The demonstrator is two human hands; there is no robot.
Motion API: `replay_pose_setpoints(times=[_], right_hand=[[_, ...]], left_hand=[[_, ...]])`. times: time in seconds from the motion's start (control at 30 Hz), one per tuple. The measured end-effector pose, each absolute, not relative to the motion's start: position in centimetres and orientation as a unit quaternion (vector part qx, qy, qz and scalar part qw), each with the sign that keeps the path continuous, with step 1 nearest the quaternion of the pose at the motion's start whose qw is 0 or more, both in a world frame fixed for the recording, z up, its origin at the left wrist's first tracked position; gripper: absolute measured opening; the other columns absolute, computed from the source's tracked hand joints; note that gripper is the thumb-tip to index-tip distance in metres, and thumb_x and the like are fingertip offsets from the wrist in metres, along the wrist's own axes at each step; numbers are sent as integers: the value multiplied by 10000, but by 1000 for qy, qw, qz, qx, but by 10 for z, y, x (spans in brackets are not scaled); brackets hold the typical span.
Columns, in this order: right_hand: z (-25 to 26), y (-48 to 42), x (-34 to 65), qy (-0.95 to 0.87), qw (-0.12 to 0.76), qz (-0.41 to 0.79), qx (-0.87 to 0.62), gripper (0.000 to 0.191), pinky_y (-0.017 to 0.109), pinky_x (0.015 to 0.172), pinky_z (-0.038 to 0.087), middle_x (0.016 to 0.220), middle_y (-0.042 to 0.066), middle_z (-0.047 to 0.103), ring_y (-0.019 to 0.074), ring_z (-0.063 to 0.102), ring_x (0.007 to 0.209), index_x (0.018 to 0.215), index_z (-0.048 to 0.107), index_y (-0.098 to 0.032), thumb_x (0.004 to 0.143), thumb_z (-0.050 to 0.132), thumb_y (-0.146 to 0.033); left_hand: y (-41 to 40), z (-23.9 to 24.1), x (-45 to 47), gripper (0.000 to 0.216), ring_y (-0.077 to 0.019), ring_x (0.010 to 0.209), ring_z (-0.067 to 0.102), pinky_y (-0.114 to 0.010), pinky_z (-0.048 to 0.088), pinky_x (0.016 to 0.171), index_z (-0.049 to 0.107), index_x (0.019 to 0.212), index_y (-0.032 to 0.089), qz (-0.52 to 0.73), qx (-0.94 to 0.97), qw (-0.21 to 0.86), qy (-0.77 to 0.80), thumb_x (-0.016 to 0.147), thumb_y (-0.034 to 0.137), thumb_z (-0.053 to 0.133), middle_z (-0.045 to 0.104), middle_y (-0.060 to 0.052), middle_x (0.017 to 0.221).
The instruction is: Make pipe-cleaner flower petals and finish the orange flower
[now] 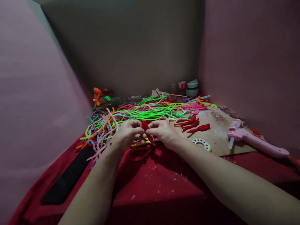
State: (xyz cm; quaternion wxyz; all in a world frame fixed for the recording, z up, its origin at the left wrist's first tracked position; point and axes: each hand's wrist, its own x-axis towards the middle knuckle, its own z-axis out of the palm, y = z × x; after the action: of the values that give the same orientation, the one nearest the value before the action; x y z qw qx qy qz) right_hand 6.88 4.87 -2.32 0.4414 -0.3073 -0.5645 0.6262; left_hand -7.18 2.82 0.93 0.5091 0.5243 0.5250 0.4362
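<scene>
A red pipe cleaner point(145, 126) is pinched between both my hands at the middle of the view, bent into a small loop at the top, with its tail trailing down onto the red cloth point(159, 184). My left hand point(127, 132) grips it from the left and my right hand point(162, 131) from the right, fingertips almost touching. Just behind them lies a big tangle of coloured pipe cleaners point(145, 112), mostly green, pink and orange.
Several folded red pipe-cleaner pieces point(193, 124) lie on a cardboard sheet point(220, 137), beside a white ring point(201, 143). A pink glue gun point(253, 140) rests at the right. Orange pipe-cleaner flowers point(97, 96) and small jars point(191, 88) stand at the back. Walls close in on three sides.
</scene>
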Motion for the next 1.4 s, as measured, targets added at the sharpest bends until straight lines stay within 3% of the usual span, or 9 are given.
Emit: replay_pose_setpoints(times=[0.2,0.47,0.67,0.9,1.03,1.23,1.4], right_hand=[[-20,46,70,-598,416,615,-302,36,183,449,307,489,-45,516,48,410,437,561,536,-131,540,536,-101],[-25,49,67,-575,447,613,-306,56,197,431,313,484,-52,482,62,399,427,609,539,-137,567,553,-171],[-26,49,67,-619,437,551,-350,42,199,427,284,471,-58,442,59,362,430,565,510,-145,585,517,-181],[-31,50,62,-675,428,452,-396,61,200,457,285,531,-20,524,80,411,496,593,545,-148,614,490,-164],[-32,50,61,-695,430,430,-383,85,204,455,282,554,-5,547,87,431,497,600,545,-153,641,473,-171],[-33,50,61,-704,429,430,-369,132,202,467,298,577,-4,559,84,430,492,657,568,-148,681,448,-197],[-31,49,62,-697,430,448,-359,152,199,460,284,530,-19,511,77,399,487,622,586,-135,673,450,-182]], left_hand=[[27,9,-70,83,-87,408,540,-170,430,408,562,607,115,415,572,476,523,539,68,567,597,15,478],[25,13,-72,114,-79,356,482,-189,417,360,544,670,128,408,589,452,531,559,107,560,567,39,465],[24,14,-71,132,-79,335,467,-192,398,341,537,689,137,392,588,462,536,563,133,575,554,41,458],[23,13,-64,100,-89,357,486,-200,415,363,505,596,142,390,593,440,550,528,77,538,545,33,442],[24,12,-62,133,-91,371,489,-206,428,361,518,651,145,398,589,444,545,541,74,545,536,43,463],[24,9,-66,216,-74,429,502,-185,422,352,555,805,159,430,566,491,504,639,259,650,552,38,604],[26,4,-65,232,-74,410,500,-179,418,360,545,738,146,465,540,487,504,611,268,695,541,40,529]])
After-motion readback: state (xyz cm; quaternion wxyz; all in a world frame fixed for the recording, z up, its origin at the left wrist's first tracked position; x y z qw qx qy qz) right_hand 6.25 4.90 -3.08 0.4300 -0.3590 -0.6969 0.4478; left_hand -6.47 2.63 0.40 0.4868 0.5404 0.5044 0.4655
